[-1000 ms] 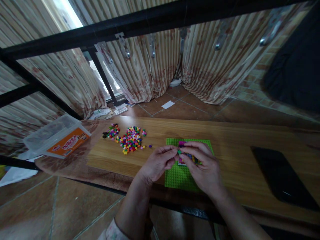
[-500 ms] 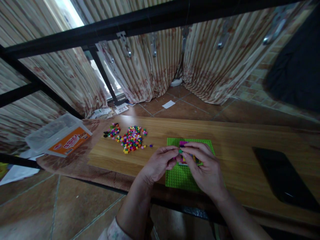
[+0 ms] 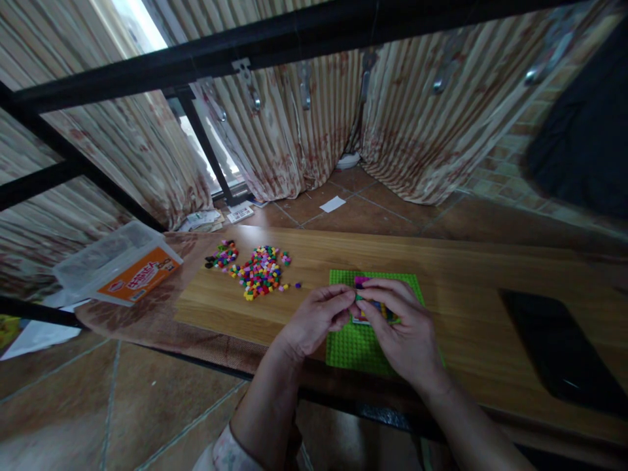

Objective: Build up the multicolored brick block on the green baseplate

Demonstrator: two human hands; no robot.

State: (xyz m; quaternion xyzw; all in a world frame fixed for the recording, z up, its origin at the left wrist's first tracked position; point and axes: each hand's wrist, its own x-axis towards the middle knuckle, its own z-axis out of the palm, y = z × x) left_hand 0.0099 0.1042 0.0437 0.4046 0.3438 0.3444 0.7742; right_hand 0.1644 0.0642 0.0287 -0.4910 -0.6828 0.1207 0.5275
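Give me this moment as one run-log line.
left hand: fingertips at small green plastic brick, grip unclear | right hand: pinching that brick | beneath: lime-green studded plastic baseplate | leftward: multicoloured plastic brick pile

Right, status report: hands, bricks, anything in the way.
Left grip and right grip pinched at small green piece. Green baseplate beneath. Right grip partly hides brick build. Loose brick pile off left.
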